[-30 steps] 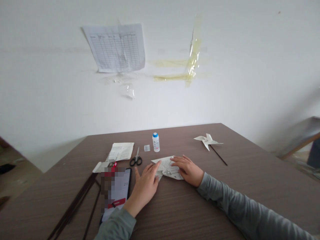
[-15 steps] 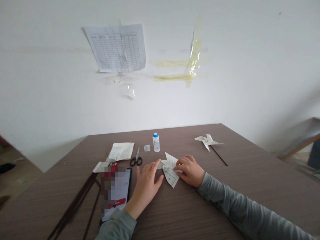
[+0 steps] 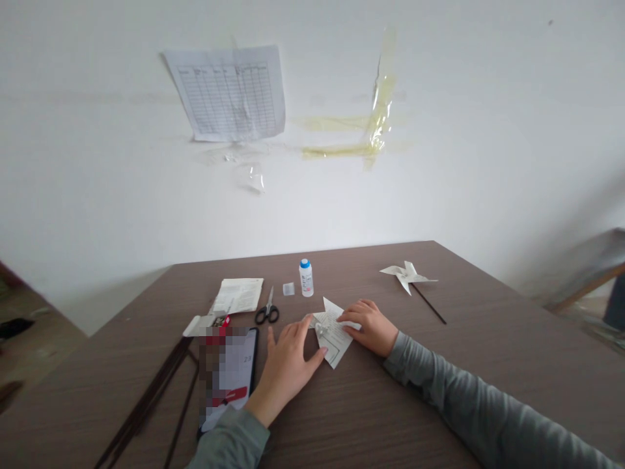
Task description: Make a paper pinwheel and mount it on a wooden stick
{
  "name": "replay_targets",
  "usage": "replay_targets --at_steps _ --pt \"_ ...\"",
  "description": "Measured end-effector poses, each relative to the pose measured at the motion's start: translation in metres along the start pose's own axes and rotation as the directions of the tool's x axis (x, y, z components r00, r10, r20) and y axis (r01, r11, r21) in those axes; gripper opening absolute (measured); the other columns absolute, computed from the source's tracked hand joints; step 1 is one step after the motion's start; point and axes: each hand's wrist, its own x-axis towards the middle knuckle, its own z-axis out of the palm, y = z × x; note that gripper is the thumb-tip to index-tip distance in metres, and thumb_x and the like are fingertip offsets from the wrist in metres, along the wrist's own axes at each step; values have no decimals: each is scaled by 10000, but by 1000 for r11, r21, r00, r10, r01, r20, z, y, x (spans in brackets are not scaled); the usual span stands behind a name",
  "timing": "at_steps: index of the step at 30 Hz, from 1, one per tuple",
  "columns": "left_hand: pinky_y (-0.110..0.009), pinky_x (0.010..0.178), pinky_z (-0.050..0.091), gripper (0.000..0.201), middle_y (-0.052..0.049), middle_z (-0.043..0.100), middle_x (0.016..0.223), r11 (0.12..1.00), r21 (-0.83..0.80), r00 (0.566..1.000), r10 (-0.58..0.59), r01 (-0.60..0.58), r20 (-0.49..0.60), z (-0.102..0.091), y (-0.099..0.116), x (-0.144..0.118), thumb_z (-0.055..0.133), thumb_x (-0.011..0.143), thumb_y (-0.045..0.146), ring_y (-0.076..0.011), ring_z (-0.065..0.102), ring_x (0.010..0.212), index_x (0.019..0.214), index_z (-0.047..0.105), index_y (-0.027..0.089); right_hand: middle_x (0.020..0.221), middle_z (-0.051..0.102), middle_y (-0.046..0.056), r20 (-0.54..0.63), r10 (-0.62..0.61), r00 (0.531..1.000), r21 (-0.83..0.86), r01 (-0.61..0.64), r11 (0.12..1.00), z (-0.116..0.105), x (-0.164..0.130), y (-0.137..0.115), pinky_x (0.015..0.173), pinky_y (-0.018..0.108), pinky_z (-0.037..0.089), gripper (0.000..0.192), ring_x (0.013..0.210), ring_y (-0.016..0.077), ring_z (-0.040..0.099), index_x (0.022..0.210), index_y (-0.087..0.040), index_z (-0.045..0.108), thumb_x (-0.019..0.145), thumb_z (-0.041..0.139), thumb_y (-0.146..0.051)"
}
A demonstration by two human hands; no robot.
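Observation:
A printed white paper (image 3: 334,332), folded into a pointed shape, lies on the brown table (image 3: 439,365) between my hands. My left hand (image 3: 288,365) lies flat with its fingers spread, the fingertips touching the paper's left edge. My right hand (image 3: 368,326) presses on the paper's right side with the fingers bent over it. A finished paper pinwheel (image 3: 406,276) on a dark stick lies farther right.
Behind the hands stand a small white glue bottle with a blue cap (image 3: 305,278), black scissors (image 3: 267,312) and a folded printed sheet (image 3: 237,295). A phone (image 3: 229,378) lies at my left, with dark sticks (image 3: 146,404) beside it. A table sheet is taped to the wall (image 3: 227,91).
The paper went from lying flat and wide under both hands to a folded, pointed shape. My right hand drew back to its right side. My left hand shifted slightly.

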Motion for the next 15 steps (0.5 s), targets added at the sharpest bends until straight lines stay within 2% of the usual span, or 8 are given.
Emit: replay_targets --at_steps 4,9,15 --pt "-913 1547 388 682 -181 862 1766 1000 8 1000 -5 5 7 -3 1 -1 845 1111 280 -469 756 1722 1787 763 322 1339 983 130 -49 6 999 97 -2 995 -4 35 18 1184 540 741 297 1266 355 918 1312 -315 1008 1121 837 -164" --pt "-905 1548 398 651 -185 849 1785 998 39 999 -43 42 24 -10 -1 -1 837 1126 296 -472 742 1740 1775 782 299 1567 940 143 -25 54 998 208 -48 977 0 93 30 1411 592 664 414 1501 359 875 1373 -289 1014 1058 831 -92" --pt "-842 1566 416 654 -193 811 1835 992 81 994 -103 100 34 -18 -5 -4 820 1164 367 -474 694 1790 1812 753 304 1758 853 138 39 71 997 262 -79 962 18 139 33 1481 647 596 569 1640 374 816 1432 -337 1014 972 859 -41"
